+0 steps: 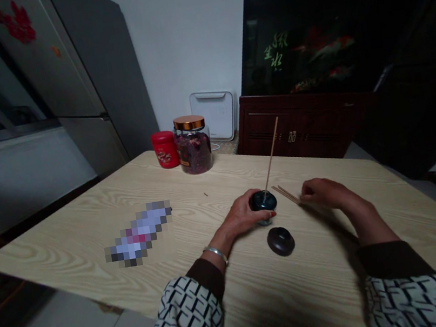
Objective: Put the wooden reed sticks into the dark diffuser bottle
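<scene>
**Left hand** [246, 215]: closed around a small dark round pot [263, 201], which sits on the surface [220, 289] inside its grip. Silver bangle [215, 255] on the wrist.

**Long thin wooden stick** [271, 152]: rises tilted from the top of the pot.

**Dark round lid** [281, 241]: lies on the surface just below the pot, not touching it.

**Right hand** [321, 193]: palm down, partly curled, its fingertips [302, 198] at the ends of a small bunch of thin wooden sticks [286, 194]. Whether it grips them, cannot tell. The bunch lies flat between both hands, just beside the pot.

**Farther off:** red canister [165, 149]; glass jar with copper lid [193, 145], holding dried flowers; blurred object [140, 234], left of the hands.
</scene>
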